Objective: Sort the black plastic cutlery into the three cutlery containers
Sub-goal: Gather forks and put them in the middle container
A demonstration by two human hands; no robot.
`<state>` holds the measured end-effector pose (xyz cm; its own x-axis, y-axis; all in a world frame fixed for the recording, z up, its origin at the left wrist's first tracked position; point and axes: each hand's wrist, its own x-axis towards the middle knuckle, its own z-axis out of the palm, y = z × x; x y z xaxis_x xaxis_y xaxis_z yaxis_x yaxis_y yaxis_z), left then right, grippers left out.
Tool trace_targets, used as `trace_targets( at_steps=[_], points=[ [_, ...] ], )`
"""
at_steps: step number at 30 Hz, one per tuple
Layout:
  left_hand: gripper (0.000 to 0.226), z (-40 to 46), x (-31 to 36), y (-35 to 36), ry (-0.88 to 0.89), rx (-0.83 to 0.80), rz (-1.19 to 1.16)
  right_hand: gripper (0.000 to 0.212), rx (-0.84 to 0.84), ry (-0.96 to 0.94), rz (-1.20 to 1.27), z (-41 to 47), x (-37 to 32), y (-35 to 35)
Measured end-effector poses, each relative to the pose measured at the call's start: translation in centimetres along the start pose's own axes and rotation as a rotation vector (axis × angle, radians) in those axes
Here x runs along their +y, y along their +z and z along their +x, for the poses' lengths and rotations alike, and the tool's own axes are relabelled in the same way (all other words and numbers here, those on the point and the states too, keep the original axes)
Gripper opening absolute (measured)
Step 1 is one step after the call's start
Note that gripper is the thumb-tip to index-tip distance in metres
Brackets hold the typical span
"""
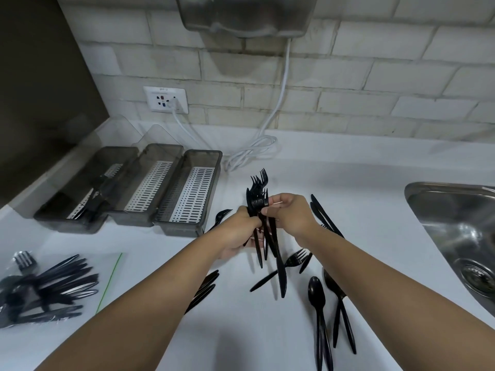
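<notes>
Left hand (pixel 239 231): gripped a bundle of slim black plastic forks (pixel 261 207).
Right hand (pixel 288 214): pinched the same bundle.
Containers (pixel 171 188): smoky, slatted, at 10 o'clock.

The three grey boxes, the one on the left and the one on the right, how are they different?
The left container already has black cutlery lying in it; the right container shows only its white slotted bottom. The left container has a clear lid standing open behind it; no such lid shows on the right container. The left container sits nearest the dark wall, the right container nearest the hands. Both are smoky grey, long, and open-topped.
</notes>
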<state>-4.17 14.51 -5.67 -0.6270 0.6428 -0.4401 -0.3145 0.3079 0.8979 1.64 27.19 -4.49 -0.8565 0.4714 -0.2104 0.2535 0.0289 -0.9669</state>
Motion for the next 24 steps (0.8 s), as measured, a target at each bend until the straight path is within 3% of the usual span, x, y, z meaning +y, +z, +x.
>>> trace_targets(
  at_steps=[9,15,24],
  points=[
    [0.017,-3.3,0.8,-0.3,0.103,0.047,-0.058,0.011,-0.009,-0.019,0.001,-1.1,-1.7,1.4],
    [0.025,-4.3,0.0,-0.3,0.16,0.127,0.059,0.009,-0.056,-0.016,0.048,-2.5,-2.2,2.3],
    [0.01,-5.3,-0.7,-1.0,0.191,0.209,-0.088,0.015,-0.067,-0.07,-0.055,-2.8,-2.7,2.6]
  ],
)
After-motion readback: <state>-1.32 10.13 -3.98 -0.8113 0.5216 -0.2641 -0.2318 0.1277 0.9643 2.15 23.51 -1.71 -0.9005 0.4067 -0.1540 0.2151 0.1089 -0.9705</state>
